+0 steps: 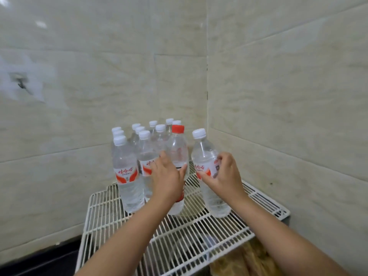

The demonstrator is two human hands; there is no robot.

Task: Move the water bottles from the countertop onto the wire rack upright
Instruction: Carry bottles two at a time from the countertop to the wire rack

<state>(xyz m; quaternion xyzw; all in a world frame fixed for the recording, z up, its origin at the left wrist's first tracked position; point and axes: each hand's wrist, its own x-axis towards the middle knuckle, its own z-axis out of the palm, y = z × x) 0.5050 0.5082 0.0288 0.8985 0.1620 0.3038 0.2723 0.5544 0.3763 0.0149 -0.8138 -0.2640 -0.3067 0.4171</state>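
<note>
A white wire rack [199, 242] stands in the tiled corner. Several clear water bottles with white caps [127, 176] stand upright in rows on its back half. My left hand [167, 180] grips a red-capped bottle [177, 152] around its middle; the bottle stands upright on the rack in the front row. My right hand [225, 176] grips a white-capped bottle [205, 156] by its red-and-white label. This bottle leans slightly left at the right end of the front row, its base at or just above the wires.
Beige tiled walls [278, 96] close in behind and to the right of the rack. A dark countertop edge [49, 259] shows at lower left. A yellowish cloth or bag [249, 261] lies below the rack's front right. The rack's front half holds no bottles.
</note>
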